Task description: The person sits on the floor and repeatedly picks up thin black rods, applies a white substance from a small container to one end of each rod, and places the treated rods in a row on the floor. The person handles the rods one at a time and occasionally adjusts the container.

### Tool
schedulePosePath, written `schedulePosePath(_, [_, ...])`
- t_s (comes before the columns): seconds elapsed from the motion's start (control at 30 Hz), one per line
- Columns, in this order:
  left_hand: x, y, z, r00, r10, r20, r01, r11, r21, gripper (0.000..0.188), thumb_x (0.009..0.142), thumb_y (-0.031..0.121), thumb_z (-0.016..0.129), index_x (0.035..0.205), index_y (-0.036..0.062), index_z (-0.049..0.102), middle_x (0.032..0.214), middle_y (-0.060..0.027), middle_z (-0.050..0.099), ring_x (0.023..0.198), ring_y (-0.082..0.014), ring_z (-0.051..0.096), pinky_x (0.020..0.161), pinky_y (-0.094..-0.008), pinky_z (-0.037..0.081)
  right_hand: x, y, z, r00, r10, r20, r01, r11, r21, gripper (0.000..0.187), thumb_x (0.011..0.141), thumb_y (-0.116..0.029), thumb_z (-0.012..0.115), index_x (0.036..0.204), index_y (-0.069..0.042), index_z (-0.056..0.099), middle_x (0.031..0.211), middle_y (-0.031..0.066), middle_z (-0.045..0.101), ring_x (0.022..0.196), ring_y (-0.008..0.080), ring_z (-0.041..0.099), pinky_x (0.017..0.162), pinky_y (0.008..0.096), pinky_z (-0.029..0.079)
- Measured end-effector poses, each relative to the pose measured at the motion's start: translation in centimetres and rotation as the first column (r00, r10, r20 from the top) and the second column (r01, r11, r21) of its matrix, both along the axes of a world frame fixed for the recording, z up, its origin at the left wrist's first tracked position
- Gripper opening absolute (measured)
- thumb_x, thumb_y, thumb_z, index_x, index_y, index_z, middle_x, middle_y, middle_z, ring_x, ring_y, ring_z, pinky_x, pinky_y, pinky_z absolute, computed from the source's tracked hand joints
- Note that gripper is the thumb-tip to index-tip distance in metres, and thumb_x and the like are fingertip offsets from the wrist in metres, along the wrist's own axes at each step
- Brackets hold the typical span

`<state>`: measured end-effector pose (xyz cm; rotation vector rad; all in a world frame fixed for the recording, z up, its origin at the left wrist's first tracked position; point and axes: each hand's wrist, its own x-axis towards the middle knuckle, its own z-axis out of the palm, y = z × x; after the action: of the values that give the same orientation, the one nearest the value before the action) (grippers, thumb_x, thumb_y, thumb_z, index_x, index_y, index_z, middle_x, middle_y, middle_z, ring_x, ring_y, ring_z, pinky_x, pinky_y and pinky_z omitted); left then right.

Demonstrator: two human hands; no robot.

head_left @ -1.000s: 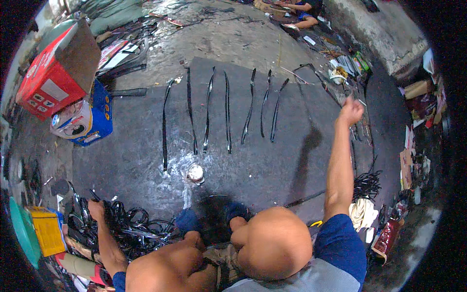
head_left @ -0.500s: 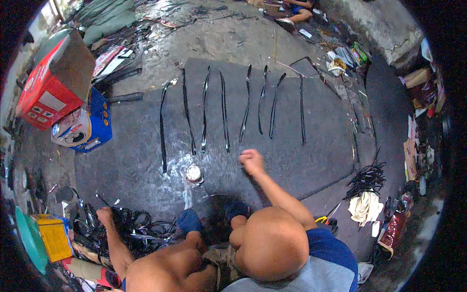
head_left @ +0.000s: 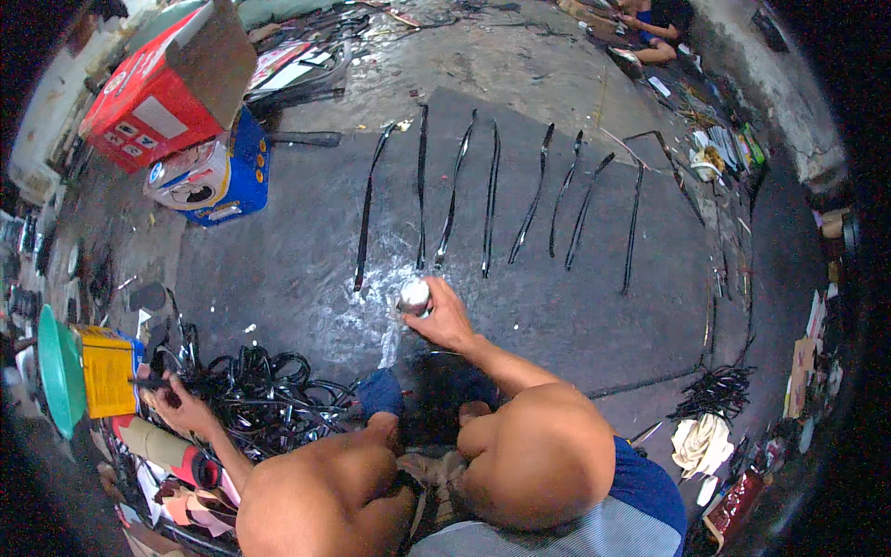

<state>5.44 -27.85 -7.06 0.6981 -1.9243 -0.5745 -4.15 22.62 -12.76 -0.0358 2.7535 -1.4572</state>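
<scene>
My right hand (head_left: 444, 318) is curled around a small round silver-white container (head_left: 414, 296) standing on the dark mat, its fingers closed on the side. Several narrow black strips (head_left: 449, 190) lie in a spaced row beyond it, running roughly away from me. To the left, my left hand (head_left: 186, 414) has curled fingers with a dark thin piece (head_left: 148, 382) sticking out from them; its kind is hard to make out. Beside that hand is a tangled heap of glossy black strips (head_left: 269, 395).
A red box (head_left: 153, 102) rests on a blue box (head_left: 243, 172) at far left. A yellow box (head_left: 109, 371) and green basin (head_left: 61, 371) stand near my left hand. Bundled black strips (head_left: 715, 394) and a cream cloth (head_left: 701, 446) lie right. Another person (head_left: 654, 42) sits far right.
My right hand has moved left and nearer to me, closing on the round container. My left hand has shifted left, and a dark thin piece now shows in it. The view has turned left.
</scene>
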Motion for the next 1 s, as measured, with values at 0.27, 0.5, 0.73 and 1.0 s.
schedulePosePath(0.27, [-5.6,23.1,0.6,0.492,-0.867,0.079,0.364,0.288,0.886,0.02,0.085,-0.003,0.069,0.105,-0.006,0.069,0.103,-0.0083,0.061,0.076,-0.0197,0.072,0.058,-0.0261,0.058,-2.7,2.4,-0.3,0.916,-0.339,0.216,0.402,0.778,-0.484,0.064,0.073,-0.023,0.091,0.117,-0.002,0.05,0.106,0.0125,0.068,0.094,0.0191,0.067,0.079,0.0333,0.055])
schedulePosePath(0.5, [-7.3,30.6,-4.7,0.485,-0.854,-0.188,0.136,-0.139,0.981,0.038,0.084,-0.005,0.064,0.122,-0.0061,0.066,0.08,-0.0076,0.069,0.064,-0.0151,0.066,0.054,-0.027,0.052,-0.4,3.0,5.8,0.923,-0.385,0.031,0.356,0.817,-0.453,0.076,0.077,-0.009,0.087,0.134,0.0,0.037,0.112,0.0163,0.065,0.097,0.0225,0.068,0.084,0.0347,0.057])
schedulePosePath(0.73, [-5.9,29.3,-6.0,0.583,-0.696,-0.42,-0.023,-0.531,0.847,0.057,0.086,0.0,0.057,0.142,-0.0013,0.05,0.083,-0.0011,0.062,0.056,-0.0078,0.051,0.053,-0.0234,0.045,1.2,-1.7,5.1,0.989,-0.142,-0.028,0.124,0.93,-0.346,0.083,0.07,-0.019,0.091,0.135,-0.001,0.042,0.106,0.015,0.069,0.09,0.0207,0.07,0.067,0.0309,0.061])
schedulePosePath(1.0, [-6.1,26.4,-3.4,0.195,-0.842,-0.504,-0.057,-0.522,0.851,0.064,0.077,-0.007,0.053,0.141,-0.0013,0.054,0.107,-0.0116,0.071,0.047,-0.0018,0.04,0.042,-0.0175,0.032,0.3,4.1,1.7,0.953,-0.277,0.125,0.282,0.959,-0.028,0.079,0.069,-0.024,0.091,0.129,-0.002,0.045,0.096,0.0091,0.069,0.068,0.0149,0.061,0.063,0.0325,0.053])
